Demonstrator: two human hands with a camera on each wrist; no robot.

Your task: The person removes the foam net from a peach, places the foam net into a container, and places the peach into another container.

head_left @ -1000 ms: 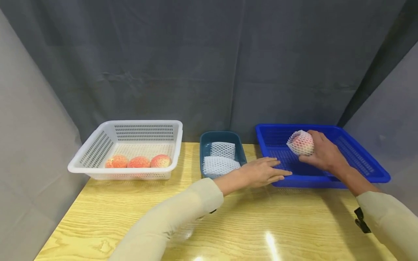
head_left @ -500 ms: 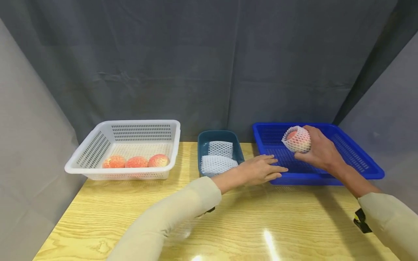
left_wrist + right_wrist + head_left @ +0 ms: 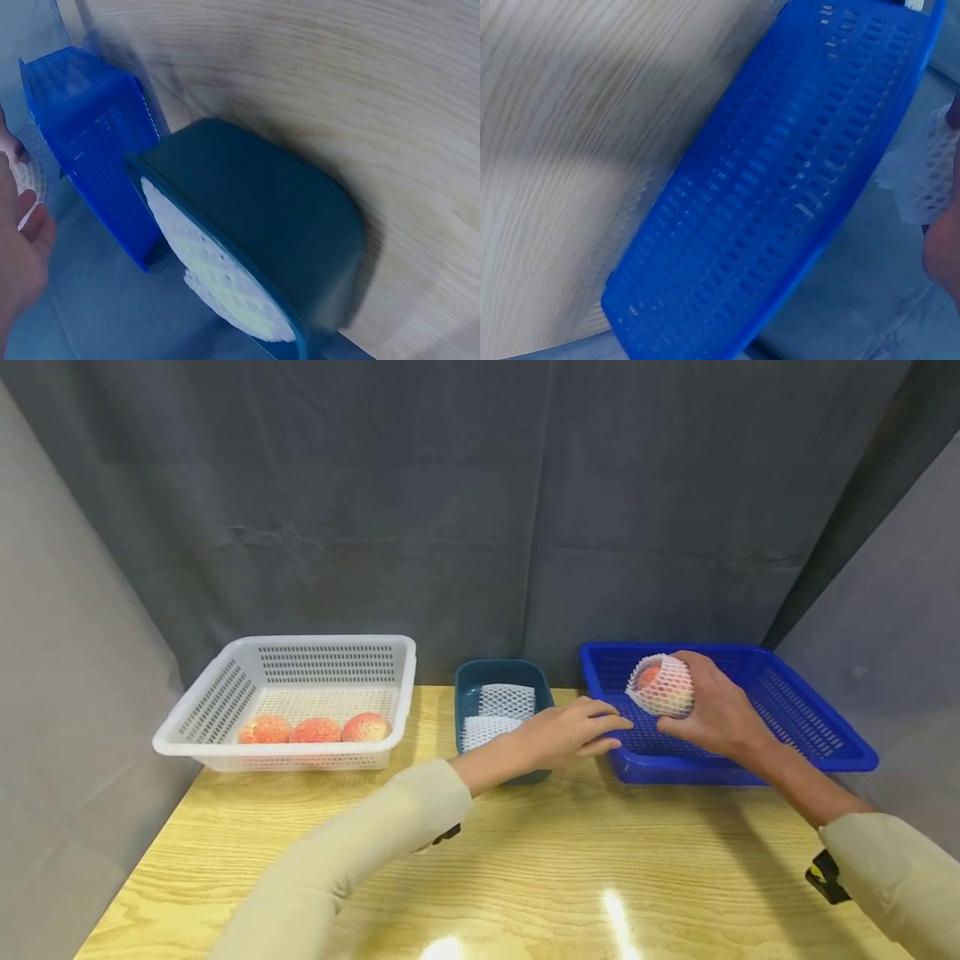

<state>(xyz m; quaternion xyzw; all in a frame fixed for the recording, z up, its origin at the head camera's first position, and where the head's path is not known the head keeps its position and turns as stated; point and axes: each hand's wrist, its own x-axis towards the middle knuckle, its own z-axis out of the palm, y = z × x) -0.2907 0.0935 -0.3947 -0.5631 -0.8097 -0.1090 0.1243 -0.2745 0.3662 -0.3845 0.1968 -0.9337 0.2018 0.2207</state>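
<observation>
My right hand (image 3: 712, 706) grips a peach (image 3: 662, 685) wrapped in a white foam net (image 3: 922, 176), held above the blue basket (image 3: 817, 702). The net's open end faces left, and red skin shows through it. My left hand (image 3: 573, 731) holds nothing; its fingers stretch toward the blue basket's near left corner. Under that forearm stands a dark teal tray (image 3: 468, 681) with white foam nets (image 3: 506, 700) in it, partly hidden by the wrist. In the left wrist view the tray's side (image 3: 255, 202) fills the middle.
At the left, a white basket (image 3: 180, 718) holds three red-yellow peaches (image 3: 315, 731) along its near side. All the containers stand on a wooden table (image 3: 570, 868). A dark grey curtain (image 3: 390, 510) hangs behind, and pale walls flank both sides.
My left hand has drawn back left, away from the blue basket's rim, and now covers more of the teal tray. The right hand has shifted slightly left with the netted peach.
</observation>
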